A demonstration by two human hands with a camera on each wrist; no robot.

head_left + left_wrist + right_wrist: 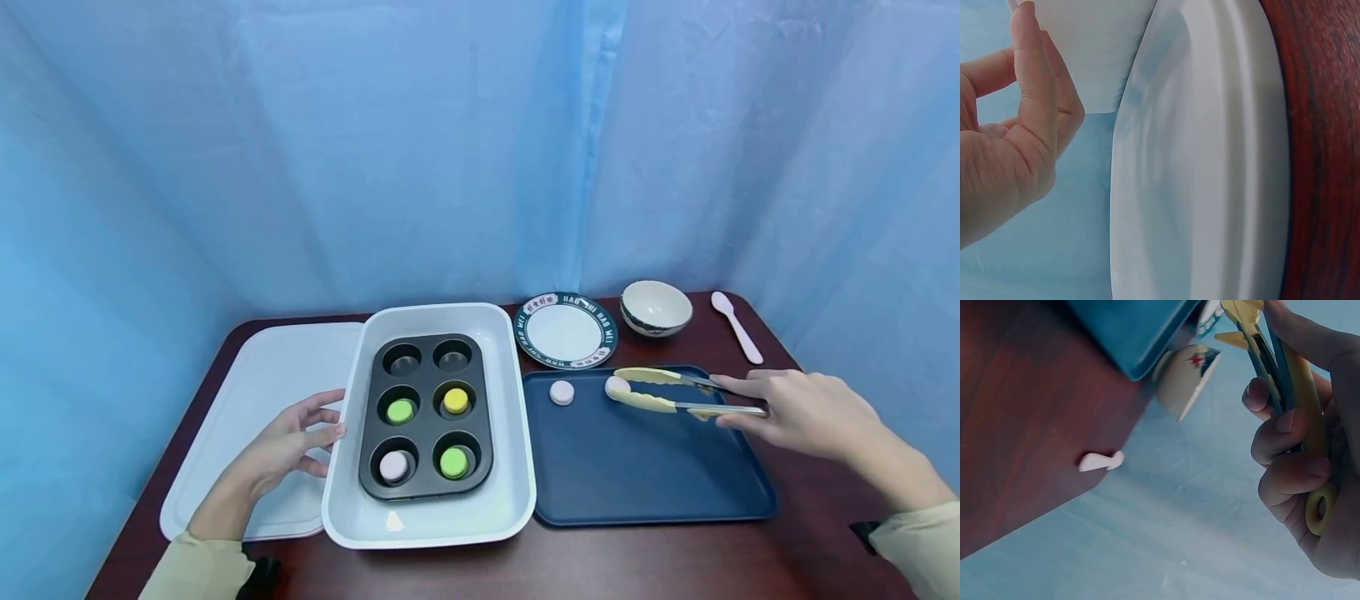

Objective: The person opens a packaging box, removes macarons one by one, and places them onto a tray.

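My right hand [813, 412] grips a pair of tongs [652, 377] with pale yellow tips. Between those tips is a pale pink macaron-like disc [617, 387], over the dark blue tray [645, 479]; whether it is lifted I cannot tell. A second pink disc [562, 392] lies on that tray. My left hand [281, 437] touches the left side of the white basin [517, 492], fingers loosely bent. Inside the basin is a dark muffin tin [426, 417]. Its cups hold two green discs, a yellow disc [455, 401] and a pink disc [393, 466]; the far two cups are bare.
Left of the basin, partly behind it, lies a white tray [277, 375]. Behind the blue tray stand a green-rimmed plate [566, 329] and a bowl [656, 307]. A white spoon [738, 329] lies at the table's far right. Blue curtains [420, 150] hang behind the table.
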